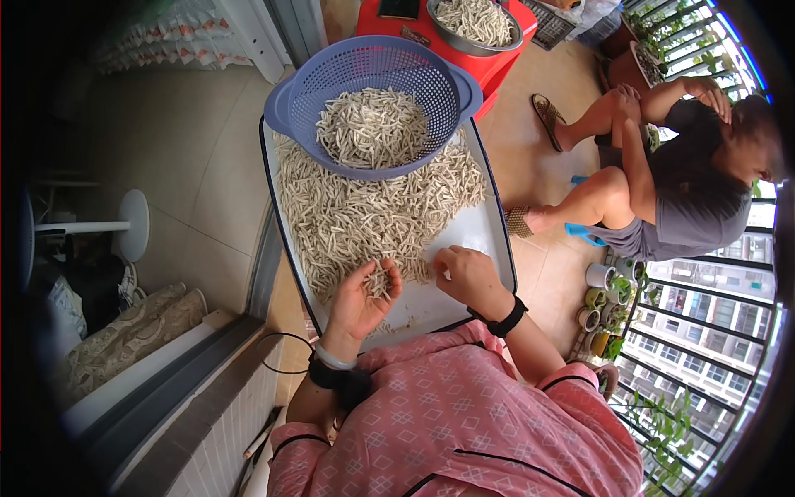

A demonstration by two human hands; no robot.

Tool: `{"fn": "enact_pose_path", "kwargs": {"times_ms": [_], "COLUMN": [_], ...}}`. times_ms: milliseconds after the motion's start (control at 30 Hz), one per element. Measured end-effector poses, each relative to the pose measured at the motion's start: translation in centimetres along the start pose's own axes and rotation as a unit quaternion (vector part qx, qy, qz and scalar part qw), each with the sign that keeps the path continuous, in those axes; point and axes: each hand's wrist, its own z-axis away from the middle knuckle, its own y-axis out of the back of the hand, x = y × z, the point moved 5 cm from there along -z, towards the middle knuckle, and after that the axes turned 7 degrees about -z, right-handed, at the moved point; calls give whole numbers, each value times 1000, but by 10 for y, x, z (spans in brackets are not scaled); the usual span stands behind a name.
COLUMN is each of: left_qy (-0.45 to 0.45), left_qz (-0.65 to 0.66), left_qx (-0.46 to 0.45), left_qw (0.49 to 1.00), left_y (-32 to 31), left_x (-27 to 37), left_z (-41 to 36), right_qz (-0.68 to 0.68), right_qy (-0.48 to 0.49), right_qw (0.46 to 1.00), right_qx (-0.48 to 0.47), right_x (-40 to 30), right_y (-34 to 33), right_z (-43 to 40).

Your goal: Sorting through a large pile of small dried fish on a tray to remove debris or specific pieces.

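My left hand [367,297] is cupped palm up over the near part of a white tray [459,239] with a dark rim. In it lies a small handful of slender pale pieces [377,282] that look like small dried fish. My right hand [467,278] hovers by the tray's right side, thumb and fingers curled together; whether anything is between the fingertips is hidden. A thick layer of the same pieces [360,214] covers the left and far parts of the tray. A blue-grey plastic colander [450,93] rests over the far end, with a heap of them inside.
Beyond the tray, a red plastic stool [388,28] bears a steel bowl [478,48] of similar pieces. To the right, another person [677,180] sits near potted plants [615,292] and a balcony railing [695,379]. A door track [205,348] runs along the left.
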Motion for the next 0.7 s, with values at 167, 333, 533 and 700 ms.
{"fn": "enact_pose_path", "kwargs": {"times_ms": [167, 333, 533, 700], "left_qy": [11, 28, 23, 20], "left_qz": [-19, -78, -65, -22], "left_qx": [15, 23, 14, 13], "left_qw": [1000, 996, 998, 999], "left_y": [7, -2, 4, 10], "left_x": [-11, -19, -15, -9], "left_z": [-2, -2, -4, 0], "right_qz": [-95, -287, -184, -11], "right_qy": [-40, 27, 96, 135], "right_qw": [995, 957, 977, 990], "right_qx": [-13, -43, 46, -44], "right_x": [-12, -57, -45, -27], "right_y": [18, 41, 37, 12], "right_z": [-3, -1, -3, 6]}}
